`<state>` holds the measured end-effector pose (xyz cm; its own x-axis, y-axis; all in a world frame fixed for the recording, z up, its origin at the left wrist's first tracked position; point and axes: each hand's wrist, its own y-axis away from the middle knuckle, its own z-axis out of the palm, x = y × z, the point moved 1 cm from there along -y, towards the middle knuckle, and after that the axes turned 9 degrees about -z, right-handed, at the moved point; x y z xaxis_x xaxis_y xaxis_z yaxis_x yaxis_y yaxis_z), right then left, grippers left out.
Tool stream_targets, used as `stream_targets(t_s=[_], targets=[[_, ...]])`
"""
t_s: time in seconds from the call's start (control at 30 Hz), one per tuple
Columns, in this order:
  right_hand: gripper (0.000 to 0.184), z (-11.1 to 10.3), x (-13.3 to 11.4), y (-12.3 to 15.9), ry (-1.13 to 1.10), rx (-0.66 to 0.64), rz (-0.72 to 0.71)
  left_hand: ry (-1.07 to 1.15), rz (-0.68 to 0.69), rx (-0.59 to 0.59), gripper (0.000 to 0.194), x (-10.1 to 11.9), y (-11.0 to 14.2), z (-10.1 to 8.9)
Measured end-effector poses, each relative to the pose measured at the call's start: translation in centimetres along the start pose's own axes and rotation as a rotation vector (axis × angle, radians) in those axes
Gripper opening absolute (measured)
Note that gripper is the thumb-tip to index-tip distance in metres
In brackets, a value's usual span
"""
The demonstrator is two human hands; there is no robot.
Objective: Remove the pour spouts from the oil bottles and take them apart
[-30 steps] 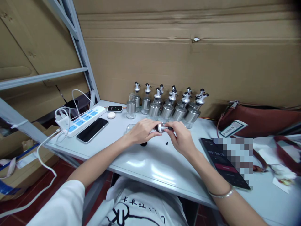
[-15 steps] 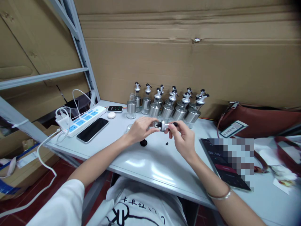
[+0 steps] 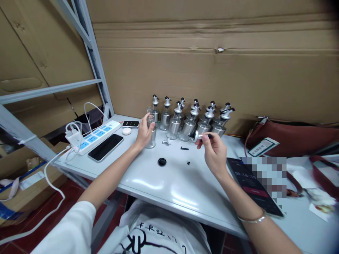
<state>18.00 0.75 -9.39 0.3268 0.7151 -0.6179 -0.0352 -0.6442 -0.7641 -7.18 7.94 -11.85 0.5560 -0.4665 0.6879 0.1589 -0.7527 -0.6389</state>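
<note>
My left hand (image 3: 144, 132) is wrapped around an upright glass bottle (image 3: 152, 143) with an uncapped neck, standing on the table at the left end of the bottle group. Between the fingertips of my right hand (image 3: 214, 150) is a silver-and-black pourer spout (image 3: 196, 136), held sideways with its black stopper end toward the left. In front of the bottles lie a small silver spout piece (image 3: 166, 141) and a thin black strip (image 3: 184, 148). Nearer to me are a round black stopper (image 3: 162, 162) and a tiny black part (image 3: 188, 163).
Several steel-sleeved bottles with pourers (image 3: 188, 124) stand along the cardboard wall. To the left are a power strip (image 3: 99, 135), a phone (image 3: 106, 147) and a white round case (image 3: 126, 131). On the right lie a tablet (image 3: 246, 183) and a brown bag (image 3: 299, 139).
My hands have moved apart. The bottle has gone from tilted to upright at the left, and the pourer spout is now away from it in my right hand.
</note>
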Motion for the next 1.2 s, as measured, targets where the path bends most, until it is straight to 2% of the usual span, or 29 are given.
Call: stream_targets(t_s=[0.07,0.13,0.33,0.47,0.57,0.67,0.77,0.93,1.03,1.2], targets=[[0.022,0.0,0.1,0.1,0.036,-0.017,-0.027,-0.096,0.072,0.0,0.068,-0.6,0.1,0.4],[0.021,0.0,0.1,0.1,0.075,-0.028,-0.05,-0.131,0.069,-0.019,0.071,-1.5,0.1,0.9],[0.019,0.0,0.3,0.2,0.154,-0.057,-0.103,0.037,-0.192,-0.059,0.097,-4.2,-0.3,2.4],[0.02,0.0,0.5,0.2,0.178,-0.068,-0.102,0.131,-0.329,-0.173,0.107,-5.4,-0.2,2.7],[0.021,0.0,0.5,0.2,0.191,-0.078,-0.103,0.082,-0.298,-0.185,0.108,-5.9,-0.1,2.5],[0.02,0.0,0.4,0.1,0.197,-0.086,-0.111,-0.001,-0.269,-0.096,0.106,-6.1,-0.1,2.4],[0.019,0.0,0.3,0.2,0.222,-0.094,-0.119,-0.067,-0.326,-0.034,0.109,-6.3,-0.1,2.4],[0.019,0.1,0.4,0.2,0.266,-0.121,-0.131,-0.081,-0.326,-0.043,0.103,-6.4,-0.2,2.5],[0.019,0.0,0.6,0.3,0.327,-0.139,-0.189,-0.062,-0.314,-0.049,0.099,-6.4,-0.3,2.4],[0.018,0.2,0.8,0.2,0.433,-0.168,-0.365,-0.106,-0.268,-0.058,0.098,-6.1,-0.2,2.5]])
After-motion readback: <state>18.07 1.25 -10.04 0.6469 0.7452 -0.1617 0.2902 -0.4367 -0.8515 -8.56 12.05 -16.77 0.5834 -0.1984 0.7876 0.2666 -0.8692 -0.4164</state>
